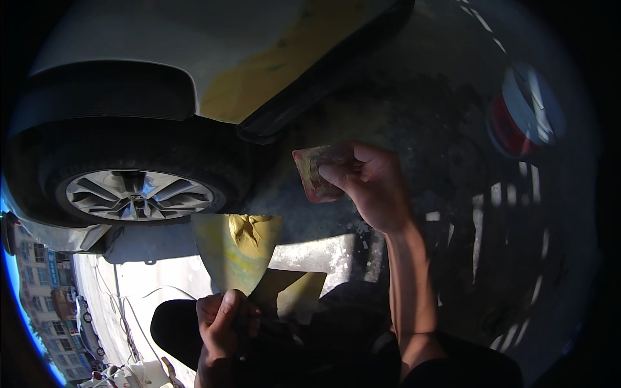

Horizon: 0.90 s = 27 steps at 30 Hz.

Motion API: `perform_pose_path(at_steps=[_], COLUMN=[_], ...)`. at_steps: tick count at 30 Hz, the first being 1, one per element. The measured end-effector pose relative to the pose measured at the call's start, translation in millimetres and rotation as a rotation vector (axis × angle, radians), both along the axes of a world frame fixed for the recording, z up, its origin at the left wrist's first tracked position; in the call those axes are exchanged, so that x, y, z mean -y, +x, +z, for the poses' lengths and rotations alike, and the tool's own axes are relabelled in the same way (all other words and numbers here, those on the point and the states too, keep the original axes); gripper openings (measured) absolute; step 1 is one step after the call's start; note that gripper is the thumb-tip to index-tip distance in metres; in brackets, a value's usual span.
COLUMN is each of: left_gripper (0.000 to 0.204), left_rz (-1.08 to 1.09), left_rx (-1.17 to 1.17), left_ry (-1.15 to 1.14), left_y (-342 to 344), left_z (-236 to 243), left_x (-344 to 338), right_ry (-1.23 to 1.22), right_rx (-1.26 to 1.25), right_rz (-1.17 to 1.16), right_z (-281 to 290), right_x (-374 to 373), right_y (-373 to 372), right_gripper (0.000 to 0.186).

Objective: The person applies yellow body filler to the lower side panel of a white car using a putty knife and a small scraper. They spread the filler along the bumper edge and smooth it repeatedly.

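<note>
My left hand (223,326) is closed round the handle of a wide putty knife (217,255), its blade upward. A thick lump of yellow putty (249,231) sits near the blade's top edge, with smears below it. Beside it a second flat blade (304,291) shows, partly in shadow; whether my left hand holds it too I cannot tell. Further up and to the right, my right hand (372,184) pinches a reddish flat spreader (315,171) coated with dried putty. Ahead is a car's body panel (162,39) with a broad yellow filled patch (252,81) along its lower edge, apart from both hands.
The car's wheel (139,194) stands at the left under the dark arch trim (110,90). A white and red round bucket (524,113) is on the shaded floor at the far right. Cables (119,301) run over the sunlit ground at the lower left.
</note>
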<state>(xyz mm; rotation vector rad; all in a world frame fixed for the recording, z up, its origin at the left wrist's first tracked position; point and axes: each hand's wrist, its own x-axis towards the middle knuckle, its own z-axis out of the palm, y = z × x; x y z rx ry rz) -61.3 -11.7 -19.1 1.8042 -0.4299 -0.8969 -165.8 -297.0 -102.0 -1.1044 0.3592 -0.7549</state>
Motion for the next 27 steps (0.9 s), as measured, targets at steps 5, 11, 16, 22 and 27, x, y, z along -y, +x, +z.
perform_pose_path(at_steps=[5, 11, 16, 22, 27], left_gripper=[0.054, 0.054, 0.054, 0.053, 0.049], left_rz=[0.048, 0.054, 0.069, 0.053, 0.062], left_rx=[0.007, 0.003, 0.002, 0.000, -0.069], left_ry=[0.002, 0.029, 0.014, 0.023, -0.001], left_y=[-6.7, -10.3, -14.9, -18.3, -18.1], left_z=[-0.1, -1.1, -2.2, -2.4, 0.1], left_x=[3.5, 6.5, 7.2, 9.8, 6.1], right_ry=[-0.187, -0.354, -0.484, -0.587, -0.717], right_rx=[0.002, -0.023, 0.053, 0.133, 0.134], right_rz=[-0.005, -0.022, -0.063, -0.078, -0.095], right_z=[-2.1, -0.7, -1.9, 2.0, 8.5], right_x=[-1.9, 5.1, 8.0, 11.9, 10.7], right_y=[-1.8, -12.7, -16.1, -17.8, -10.7], right_gripper=[0.021, 0.024, 0.023, 0.026, 0.023])
